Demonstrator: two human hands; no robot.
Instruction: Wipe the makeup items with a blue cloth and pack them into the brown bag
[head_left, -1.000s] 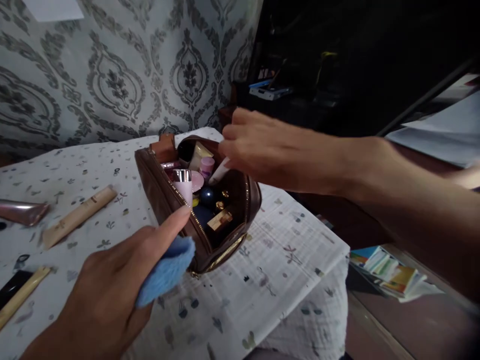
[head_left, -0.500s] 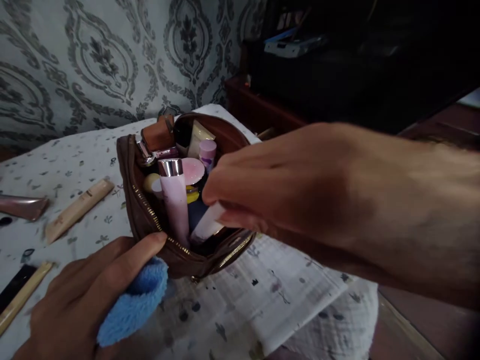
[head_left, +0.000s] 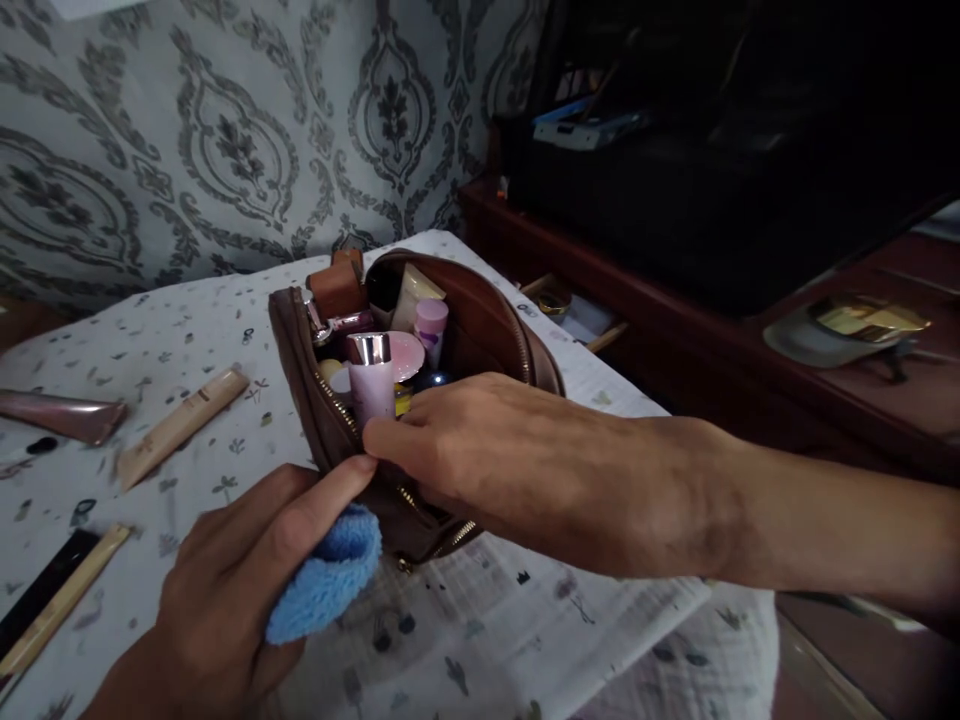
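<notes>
over brown bag (head_left: 484,340), right hand (head_left: 469,450) partly hidden, pink bottle's (head_left: 372,388) base unseen

- Right hand (head_left: 480,440): shifted from brown bag's (head_left: 291,350) far right side to its near end, lower, beside left hand's (head_left: 232,565) index fingertip.
- Pale tube, earlier visible in right fingers: now hidden.
- Open drawer (head_left: 609,334): now unobscured.

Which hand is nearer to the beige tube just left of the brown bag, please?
Left. The left hand is nearer the viewer and slightly right of the beige tube; the right hand is farther right, at the brown bag.
</notes>
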